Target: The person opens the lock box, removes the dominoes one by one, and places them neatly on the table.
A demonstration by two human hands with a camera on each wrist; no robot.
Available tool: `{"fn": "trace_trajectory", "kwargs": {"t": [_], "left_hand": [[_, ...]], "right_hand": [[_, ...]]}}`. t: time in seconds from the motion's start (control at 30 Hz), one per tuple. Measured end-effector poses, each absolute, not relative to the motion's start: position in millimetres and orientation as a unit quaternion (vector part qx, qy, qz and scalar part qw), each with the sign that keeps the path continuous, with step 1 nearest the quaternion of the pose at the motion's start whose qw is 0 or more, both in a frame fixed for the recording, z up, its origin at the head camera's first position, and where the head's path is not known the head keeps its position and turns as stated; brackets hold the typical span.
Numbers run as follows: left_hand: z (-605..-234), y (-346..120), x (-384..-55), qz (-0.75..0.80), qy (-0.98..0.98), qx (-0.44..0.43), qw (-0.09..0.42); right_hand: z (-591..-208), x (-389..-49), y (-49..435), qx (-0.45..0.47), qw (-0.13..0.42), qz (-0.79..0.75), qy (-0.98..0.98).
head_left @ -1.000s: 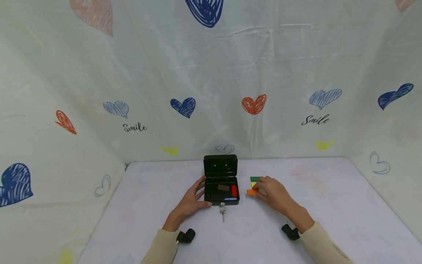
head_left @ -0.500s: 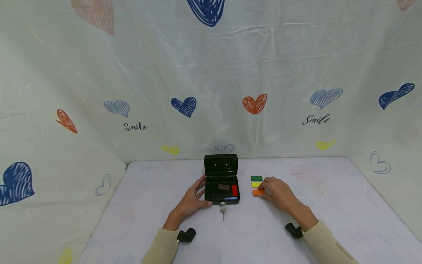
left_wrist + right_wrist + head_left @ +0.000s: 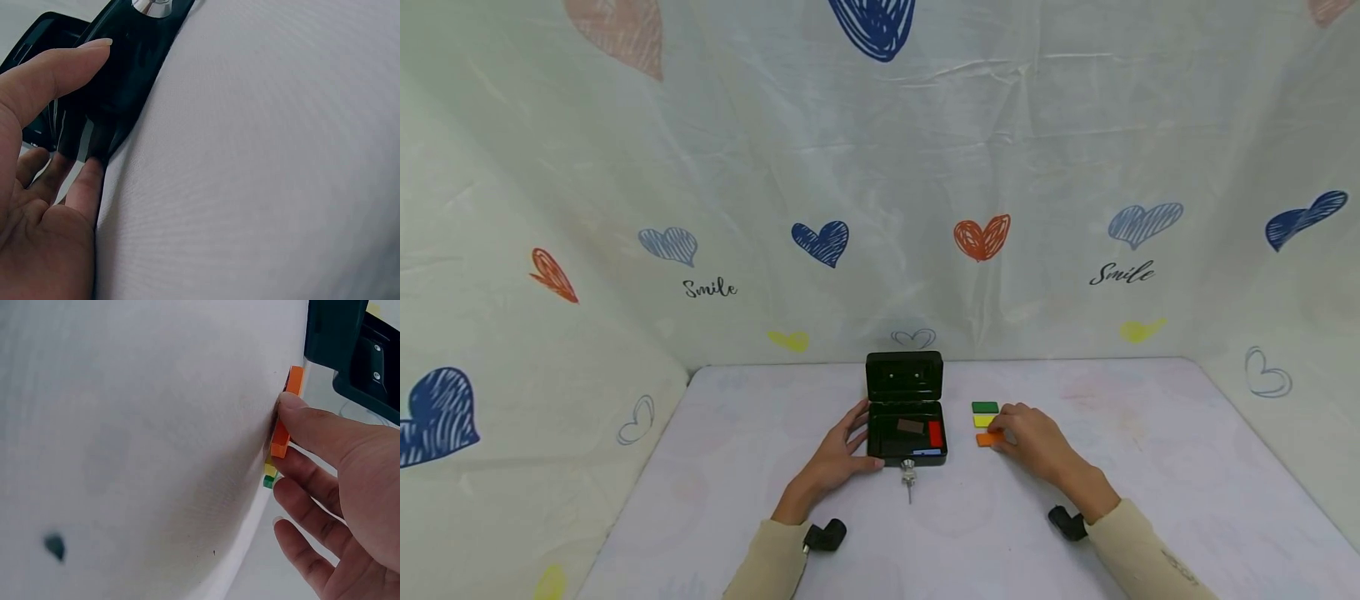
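Note:
A black metal cash box point(image 3: 904, 442) stands with its lid point(image 3: 904, 376) up, and a key point(image 3: 909, 481) hangs at its front. My left hand point(image 3: 837, 457) holds the box at its left front corner, fingers along the side and thumb at the front; the thumb point(image 3: 69, 69) shows closely in the left wrist view. To the right of the box, my right hand point(image 3: 1036, 442) pinches a flat orange block point(image 3: 287, 425) at the table surface. Behind the orange block lie a yellow block point(image 3: 982, 422), partly covered by fingers, and a green block point(image 3: 985, 407).
Inside the box lie a brown block point(image 3: 911, 426), a red block point(image 3: 935, 433) and a light blue block point(image 3: 927, 452). The white table point(image 3: 760, 417) ends at a curtain point(image 3: 880, 167) printed with hearts. Black wrist cameras point(image 3: 826, 535) sit on both sleeves.
My right hand has shifted right with the orange block, bringing it in front of the yellow one, then stayed nearly still. The left hand keeps its hold on the box.

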State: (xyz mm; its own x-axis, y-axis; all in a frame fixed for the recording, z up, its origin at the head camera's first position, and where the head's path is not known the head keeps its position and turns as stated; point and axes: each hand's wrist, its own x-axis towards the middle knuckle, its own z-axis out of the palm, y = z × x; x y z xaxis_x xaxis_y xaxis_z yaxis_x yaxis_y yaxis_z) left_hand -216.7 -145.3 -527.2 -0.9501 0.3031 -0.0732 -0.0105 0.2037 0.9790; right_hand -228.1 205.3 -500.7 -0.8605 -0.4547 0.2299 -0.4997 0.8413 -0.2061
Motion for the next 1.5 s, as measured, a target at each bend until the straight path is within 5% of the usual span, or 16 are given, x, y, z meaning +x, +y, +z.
{"fn": "trace_trajectory", "kwargs": {"t": [1.03,1.5], "left_hand": [[-527,-146,-217,0.626,0.763,0.100,0.125],[-529,-148,-219,0.637,0.752,0.109,0.131]], "right_hand": [[-475,-235,166,0.368,0.177,0.163,-0.898],[-480,-251,136,0.431,0.132,0.162,-0.878]]}}
